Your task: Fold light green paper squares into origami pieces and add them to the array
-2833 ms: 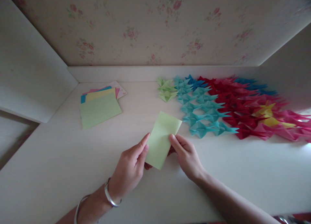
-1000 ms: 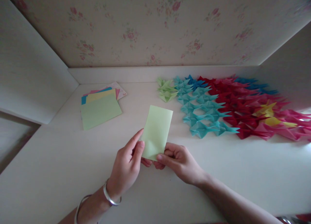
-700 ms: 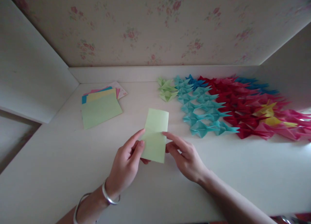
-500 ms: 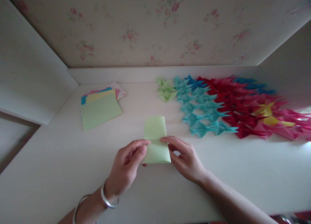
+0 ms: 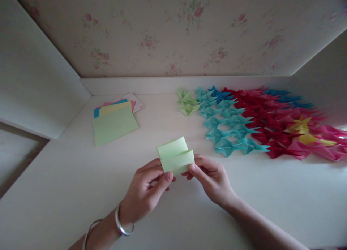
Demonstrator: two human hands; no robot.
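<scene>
A small pale green sheet of origami paper [image 5: 176, 159] is held up above the white table, bent over so its near flap lies in front of the far part. My left hand [image 5: 148, 188] pinches its lower left corner, thumb in front and fingers behind. At the right edge my right hand [image 5: 213, 177] grips it between thumb and fingers, the fingertips partly hidden behind the paper. Beyond my hands, slightly right, stand several light green folded paper cranes [image 5: 188, 103].
On the left lies a fanned stack of coloured paper [image 5: 115, 125], green on top. Rows of turquoise cranes [image 5: 226, 145], then red cranes [image 5: 257, 134] and pink and yellow ones, spread to the right. A white ledge [image 5: 151, 85] and floral wall border the white table [image 5: 81, 192] at the back.
The green paper has gone from a tall rectangle to a shorter shape, its near end folded up toward the far end. Both hands have shifted their grip to its lower edge.
</scene>
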